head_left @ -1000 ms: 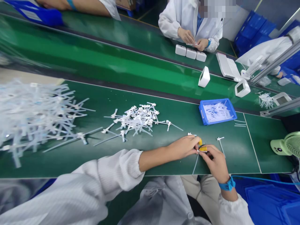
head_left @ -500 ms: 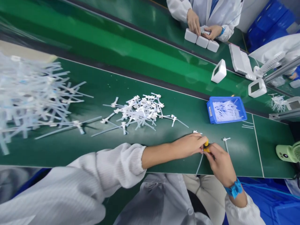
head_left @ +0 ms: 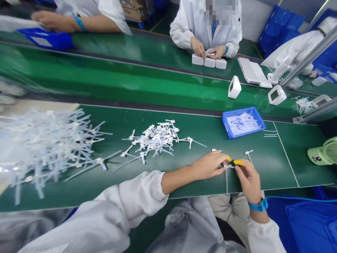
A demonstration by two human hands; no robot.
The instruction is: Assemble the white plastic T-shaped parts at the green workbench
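Close to the front edge of the green table, my left hand (head_left: 210,164) and my right hand (head_left: 249,177) face each other. Both have yellow finger covers on. My left hand's fingers are closed round a white connector with a thin tube (head_left: 226,182) hanging down from it. A small white piece (head_left: 230,167) at the connector is pinched by my right hand. A white connector (head_left: 216,150) lies just behind my left hand, and another with a tube (head_left: 250,155) lies behind my right hand.
A blue tray (head_left: 243,135) holds short white tubes. A small pile of tubed connectors (head_left: 158,137) and a larger pile (head_left: 52,140) lie to the left. A green fan (head_left: 319,154) stands at the right. Across the belt, a person's hands (head_left: 198,47) handle white boxes.
The view has tilted up and left. My hands have moved slightly apart, and more of the connector and its tube shows between them.
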